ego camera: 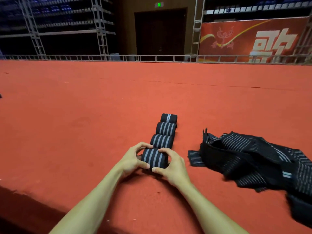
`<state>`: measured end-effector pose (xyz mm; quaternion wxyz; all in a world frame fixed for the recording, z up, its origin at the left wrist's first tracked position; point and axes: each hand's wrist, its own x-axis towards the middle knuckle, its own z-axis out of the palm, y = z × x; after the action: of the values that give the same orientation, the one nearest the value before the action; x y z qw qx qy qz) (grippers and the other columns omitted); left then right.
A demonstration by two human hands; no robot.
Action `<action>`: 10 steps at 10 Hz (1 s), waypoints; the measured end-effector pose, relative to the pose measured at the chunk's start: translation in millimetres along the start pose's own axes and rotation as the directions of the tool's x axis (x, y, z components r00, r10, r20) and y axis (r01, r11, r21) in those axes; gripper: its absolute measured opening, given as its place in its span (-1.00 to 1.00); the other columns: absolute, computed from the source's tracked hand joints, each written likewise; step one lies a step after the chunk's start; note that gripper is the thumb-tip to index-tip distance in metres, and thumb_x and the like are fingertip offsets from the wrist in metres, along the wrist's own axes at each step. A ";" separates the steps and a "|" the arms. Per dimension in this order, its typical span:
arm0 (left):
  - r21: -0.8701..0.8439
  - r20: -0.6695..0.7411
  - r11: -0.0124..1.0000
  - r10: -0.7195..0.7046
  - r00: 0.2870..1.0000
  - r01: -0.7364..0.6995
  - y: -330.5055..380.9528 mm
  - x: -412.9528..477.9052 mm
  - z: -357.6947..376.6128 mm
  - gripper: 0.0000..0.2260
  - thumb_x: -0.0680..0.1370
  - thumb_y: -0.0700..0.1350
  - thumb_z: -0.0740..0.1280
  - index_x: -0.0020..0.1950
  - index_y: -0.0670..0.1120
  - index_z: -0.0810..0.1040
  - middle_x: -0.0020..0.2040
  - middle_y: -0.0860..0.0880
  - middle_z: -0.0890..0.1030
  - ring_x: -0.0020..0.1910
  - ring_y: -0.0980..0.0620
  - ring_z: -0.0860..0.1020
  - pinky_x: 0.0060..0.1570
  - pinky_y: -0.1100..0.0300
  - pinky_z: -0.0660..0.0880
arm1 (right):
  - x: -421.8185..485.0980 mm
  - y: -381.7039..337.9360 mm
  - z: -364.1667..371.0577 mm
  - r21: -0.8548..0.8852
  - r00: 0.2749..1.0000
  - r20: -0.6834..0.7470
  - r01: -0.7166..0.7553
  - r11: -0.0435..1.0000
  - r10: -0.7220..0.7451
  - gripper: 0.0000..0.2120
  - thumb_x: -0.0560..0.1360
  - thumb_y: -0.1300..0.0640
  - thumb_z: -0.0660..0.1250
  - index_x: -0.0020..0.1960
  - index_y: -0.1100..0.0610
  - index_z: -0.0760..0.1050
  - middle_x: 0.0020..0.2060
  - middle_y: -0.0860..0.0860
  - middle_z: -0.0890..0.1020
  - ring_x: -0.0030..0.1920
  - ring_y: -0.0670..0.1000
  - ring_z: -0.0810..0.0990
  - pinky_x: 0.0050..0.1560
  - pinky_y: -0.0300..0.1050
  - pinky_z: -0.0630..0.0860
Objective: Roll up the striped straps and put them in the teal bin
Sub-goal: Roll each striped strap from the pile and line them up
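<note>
Both hands are curled round one strap roll (pixel 154 157): left hand (pixel 133 159) on its left end, right hand (pixel 170 163) on its right end. Your thumbs pinch the near side and your fingertips (pixel 145 146) hook over the far side, so the grip is narrow and closed on the fabric. The roll sits on the red carpet (pixel 84 107) right between your palms. Three finished rolls (pixel 162 141) line up just beyond your fingertips, touching one another in a row running away from you. The pile of loose straps (pixel 253 159) lies to the right of your right hand, apart from it. The teal bin is not in view. The material looks like woven elastic webbing, black with grey lengthwise stripes and a matte, ribbed surface. The rolls are squat, soft cylinders. Expect it to be light, squashy and springy, and likely to unwind if you let the tail go. The carpet nap should stop it sliding. I can't see whether the tail is fastened. To lift it, take it across the wrap with thumb and fingers pinning the free end, not by the open ends, or the core may telescope out.
</note>
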<state>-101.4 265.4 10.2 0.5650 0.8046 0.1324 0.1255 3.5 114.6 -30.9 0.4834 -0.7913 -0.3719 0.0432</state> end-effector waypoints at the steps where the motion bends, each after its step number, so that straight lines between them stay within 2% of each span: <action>1: 0.057 -0.011 0.998 -0.002 1.000 0.002 -14.5 7.8 -1.1 -0.50 0.41 -0.42 0.47 0.21 0.03 0.51 0.26 -0.13 0.56 0.14 -0.04 0.56 0.18 0.01 0.53 | 2.2 3.7 1.4 -0.020 1.000 0.000 0.019 1.000 -0.019 -0.35 0.23 -0.01 0.63 0.28 -0.09 0.51 0.22 -0.13 0.55 0.24 -0.11 0.51 0.30 -0.05 0.47; 2: 0.049 -0.034 0.999 0.007 0.999 -0.005 -17.4 7.8 1.3 -0.61 0.49 -0.31 0.45 0.23 0.00 0.51 0.27 -0.12 0.55 0.13 0.01 0.56 0.13 0.11 0.54 | 2.6 3.5 -0.8 -0.081 0.999 0.043 0.016 0.997 -0.013 -0.41 0.31 -0.11 0.57 0.30 -0.10 0.49 0.23 -0.11 0.54 0.25 -0.09 0.49 0.30 -0.14 0.42; 3: 0.099 -0.041 0.994 0.044 0.998 -0.040 -24.7 15.9 3.7 -0.61 0.39 -0.04 0.49 0.19 0.02 0.53 0.20 -0.03 0.60 0.10 0.07 0.59 0.12 0.17 0.55 | 9.4 -1.9 -11.3 -0.159 0.998 0.070 0.003 0.987 0.008 -0.56 0.39 -0.12 0.49 0.22 -0.06 0.53 0.17 -0.06 0.59 0.20 -0.05 0.52 0.15 -0.29 0.35; 4: 0.179 0.011 0.981 0.076 0.997 -0.077 -23.5 19.3 -0.1 -0.63 0.37 -0.02 0.49 0.15 0.04 0.53 0.14 0.04 0.60 0.02 0.18 0.60 0.06 0.25 0.54 | 13.6 -3.5 -14.3 -0.181 0.995 0.091 -0.020 0.983 0.037 -0.57 0.35 -0.05 0.53 0.18 -0.04 0.51 0.11 -0.02 0.54 0.17 -0.02 0.51 0.09 -0.26 0.34; 5: 0.309 0.044 0.946 0.091 0.995 -0.100 -30.3 27.4 -6.8 -0.66 0.42 -0.05 0.53 0.14 0.06 0.53 0.15 0.00 0.59 0.07 0.01 0.61 0.13 0.13 0.56 | 15.9 -3.2 -7.0 -0.178 0.993 0.099 -0.046 0.983 0.064 -0.55 0.32 -0.06 0.54 0.15 -0.06 0.49 0.08 -0.04 0.50 0.16 -0.01 0.50 0.15 -0.13 0.43; 7: 0.397 0.030 0.915 0.073 0.997 -0.079 -35.6 30.0 -4.2 -0.66 0.45 -0.05 0.49 0.19 0.08 0.53 0.17 0.08 0.58 0.12 0.06 0.58 0.20 0.03 0.52 | 14.8 -0.6 -4.5 -0.175 0.991 0.108 -0.058 0.983 0.077 -0.55 0.34 -0.07 0.52 0.17 -0.07 0.46 0.11 -0.07 0.47 0.18 -0.03 0.49 0.18 -0.11 0.44; 8: 0.453 0.040 0.890 0.037 0.999 -0.051 -28.9 28.7 -4.9 -0.66 0.49 -0.07 0.47 0.24 0.06 0.51 0.18 0.12 0.57 0.16 0.12 0.55 0.26 0.09 0.48 | 14.6 -4.7 -3.6 -0.168 0.989 0.124 -0.062 0.984 0.083 -0.54 0.36 -0.08 0.50 0.20 -0.07 0.45 0.15 -0.03 0.46 0.19 -0.01 0.49 0.21 -0.07 0.44; 9: 0.491 0.029 0.871 -0.005 1.000 -0.010 -21.7 23.0 -4.9 -0.66 0.52 -0.08 0.45 0.25 0.09 0.47 0.22 0.09 0.54 0.08 0.18 0.52 0.27 0.12 0.45 | 13.0 -9.0 -12.3 -0.159 0.982 0.186 -0.010 0.987 0.040 -0.54 0.39 -0.07 0.50 0.23 -0.04 0.47 0.19 -0.02 0.45 0.22 -0.01 0.48 0.27 -0.06 0.42; 10: 0.584 -0.033 0.811 0.046 0.998 -0.018 -7.9 21.9 -2.3 -0.67 0.49 -0.11 0.47 0.21 0.06 0.49 0.26 0.01 0.52 0.23 0.11 0.45 0.33 0.23 0.32 | 9.3 -12.5 -50.4 -0.126 0.994 0.081 0.077 0.989 -0.067 -0.66 0.45 0.00 0.45 0.20 0.00 0.53 0.16 -0.07 0.49 0.13 -0.03 0.54 0.20 -0.01 0.50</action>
<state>-82.4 277.8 4.6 0.2856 0.9382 0.1636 0.1066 24.9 86.6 8.4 0.4179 -0.8046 -0.4206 0.0317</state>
